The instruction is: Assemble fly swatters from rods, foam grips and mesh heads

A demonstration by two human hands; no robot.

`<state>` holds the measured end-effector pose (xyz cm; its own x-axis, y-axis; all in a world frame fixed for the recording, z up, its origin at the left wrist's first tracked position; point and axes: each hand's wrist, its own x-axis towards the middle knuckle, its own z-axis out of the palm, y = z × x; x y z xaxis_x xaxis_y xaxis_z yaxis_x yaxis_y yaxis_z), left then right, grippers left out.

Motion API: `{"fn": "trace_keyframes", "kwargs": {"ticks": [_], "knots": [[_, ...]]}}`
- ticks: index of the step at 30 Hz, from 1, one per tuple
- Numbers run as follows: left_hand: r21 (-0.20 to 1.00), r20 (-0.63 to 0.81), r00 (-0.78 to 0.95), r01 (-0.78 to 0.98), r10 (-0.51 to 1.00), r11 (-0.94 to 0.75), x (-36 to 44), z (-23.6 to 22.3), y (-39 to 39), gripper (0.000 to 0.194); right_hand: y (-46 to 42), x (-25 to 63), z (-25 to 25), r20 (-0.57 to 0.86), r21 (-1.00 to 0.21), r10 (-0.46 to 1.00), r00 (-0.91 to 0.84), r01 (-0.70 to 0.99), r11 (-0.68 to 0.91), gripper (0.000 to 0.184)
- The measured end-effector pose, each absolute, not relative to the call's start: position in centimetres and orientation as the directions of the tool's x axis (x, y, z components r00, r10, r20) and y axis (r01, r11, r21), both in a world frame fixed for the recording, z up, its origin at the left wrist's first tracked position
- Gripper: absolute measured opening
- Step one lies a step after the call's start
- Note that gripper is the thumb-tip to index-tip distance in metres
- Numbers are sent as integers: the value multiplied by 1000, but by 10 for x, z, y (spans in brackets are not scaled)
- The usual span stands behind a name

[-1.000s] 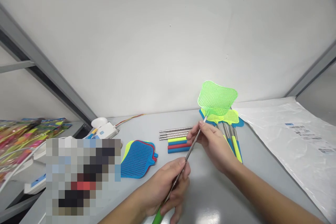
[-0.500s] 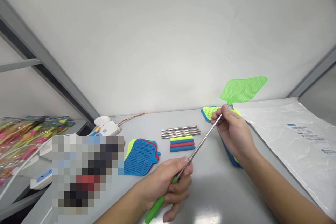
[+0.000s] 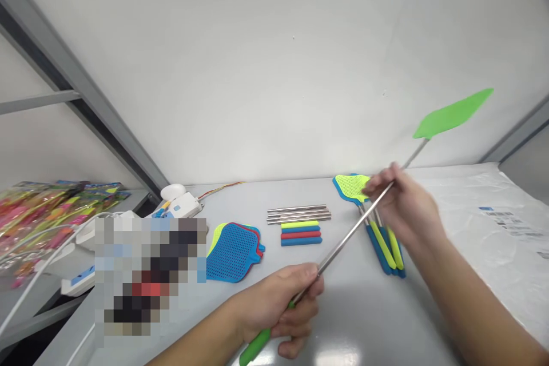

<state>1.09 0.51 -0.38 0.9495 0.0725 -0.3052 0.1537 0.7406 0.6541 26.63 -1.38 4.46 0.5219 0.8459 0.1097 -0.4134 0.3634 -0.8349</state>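
Note:
My left hand (image 3: 281, 300) is wrapped round the green handle and lower metal rod of a fly swatter (image 3: 452, 115). The swatter slants up to the right, its rod drawn out long and its green head seen nearly edge-on, slightly blurred. My right hand (image 3: 409, 200) is closed loosely about the upper rod, below the head. Beneath that hand on the table lie several fly swatters with yellow and blue handles (image 3: 384, 246); a yellow head (image 3: 352, 187) lies on top of a blue one.
Several metal rods (image 3: 299, 214) and coloured handles (image 3: 301, 234) lie mid-table. Left of them rests a stack of swatter heads (image 3: 237, 253). A white plastic bag (image 3: 467, 200) covers the right side. Power strips and cables (image 3: 79, 274) and packaged goods (image 3: 43, 223) are at the left.
The green swatter head has moved up and to the right as the rod lengthened. My right hand has shifted right with it, while my left hand keeps hold of the handle end.

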Motion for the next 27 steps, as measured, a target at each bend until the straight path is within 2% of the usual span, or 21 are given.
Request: {"fn": "trace_keyframes", "kwargs": {"ticks": [3,6,9,12,14,18,23,25,27], "knots": [[676,-301,953,184,40,713,14,-10,4,30,-8,301,47,58,-819,849,526,-461,342,34],[701,-303,950,165,80,694,16,-11,5,30,-8,284,40,54,-822,868,494,-472,320,36],[721,-292,944,110,155,684,16,-9,8,32,-12,239,29,90,-901,933,349,-372,226,47],[735,-272,942,72,196,674,14,-5,10,33,-19,207,21,90,-918,975,203,-364,160,51],[736,-258,948,68,187,674,13,-3,11,32,-22,202,20,94,-927,980,177,-342,151,50],[723,-241,965,106,106,682,11,-1,10,35,-23,226,31,171,-946,918,358,-201,255,44],[745,-261,965,190,17,639,12,-4,6,35,-15,279,46,211,-842,678,704,-221,492,39],[747,-262,965,198,6,635,13,-6,5,34,-13,287,47,234,-835,648,725,-192,516,39],[744,-253,967,180,21,643,13,-6,6,33,-13,279,44,240,-843,687,686,-204,498,41]]}}
